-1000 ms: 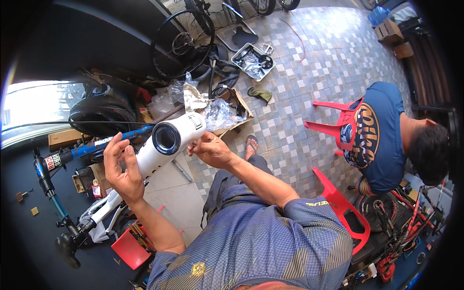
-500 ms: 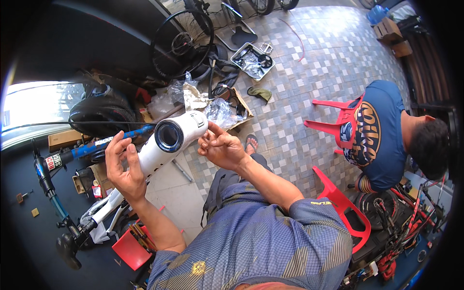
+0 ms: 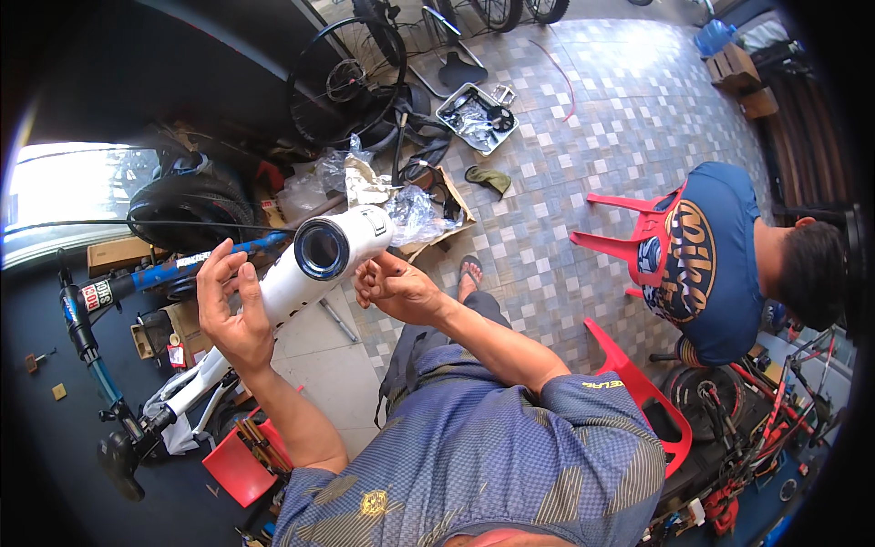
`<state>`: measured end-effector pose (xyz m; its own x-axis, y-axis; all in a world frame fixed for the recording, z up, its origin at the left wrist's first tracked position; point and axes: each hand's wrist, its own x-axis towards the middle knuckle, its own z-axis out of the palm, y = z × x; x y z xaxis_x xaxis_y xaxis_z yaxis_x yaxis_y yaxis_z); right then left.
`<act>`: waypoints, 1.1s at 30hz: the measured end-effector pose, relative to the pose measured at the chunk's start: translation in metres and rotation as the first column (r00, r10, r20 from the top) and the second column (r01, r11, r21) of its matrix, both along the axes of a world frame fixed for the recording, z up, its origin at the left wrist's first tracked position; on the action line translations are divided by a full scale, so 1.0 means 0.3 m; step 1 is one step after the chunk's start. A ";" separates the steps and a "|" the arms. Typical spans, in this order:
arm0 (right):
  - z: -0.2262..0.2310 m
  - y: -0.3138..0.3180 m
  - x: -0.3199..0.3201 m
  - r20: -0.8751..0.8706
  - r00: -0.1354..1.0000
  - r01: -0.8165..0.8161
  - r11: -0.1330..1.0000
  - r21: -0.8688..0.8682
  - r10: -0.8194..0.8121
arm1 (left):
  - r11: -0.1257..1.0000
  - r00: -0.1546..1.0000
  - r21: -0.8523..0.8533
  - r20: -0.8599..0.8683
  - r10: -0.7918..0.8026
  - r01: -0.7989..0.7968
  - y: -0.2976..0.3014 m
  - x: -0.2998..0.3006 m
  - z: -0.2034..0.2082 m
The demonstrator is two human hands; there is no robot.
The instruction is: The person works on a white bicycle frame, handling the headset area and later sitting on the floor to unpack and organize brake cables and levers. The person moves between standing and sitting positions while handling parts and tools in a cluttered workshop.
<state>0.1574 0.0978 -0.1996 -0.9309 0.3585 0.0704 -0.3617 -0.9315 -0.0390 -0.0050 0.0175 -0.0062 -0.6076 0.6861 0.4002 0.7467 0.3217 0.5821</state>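
Note:
A white bicycle frame (image 3: 290,281) slants up in front of me, its head tube (image 3: 369,228) uppermost. Facing me in the head tube's opening is a black ring (image 3: 322,249) with a shiny rim. My left hand (image 3: 235,314) is beside the frame's tube, fingers spread and pointing up, with nothing in them. Close under the head tube's right end, my right hand (image 3: 401,290) has its fingers curled and pinched together. Whatever those fingertips may hold is too small or hidden to make out.
A blue bicycle fork (image 3: 205,264) lies left of the frame, near a saddle (image 3: 118,465) and a red tool bin (image 3: 239,465). Beyond are plastic wrapping (image 3: 419,210), a parts tray (image 3: 477,118) and a wheel (image 3: 346,82). A person (image 3: 720,255) sits on a red chair (image 3: 629,237) at right.
My right hand has drawn slightly down and left, under the head tube, and its fingers are more tucked in. My left hand stays spread in nearly the same place.

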 end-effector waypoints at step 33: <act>0.144 -0.102 0.156 -0.033 0.954 0.293 0.951 -0.099 -0.297 | 0.918 0.944 0.327 0.160 -0.289 0.226 -0.030 -0.031 0.006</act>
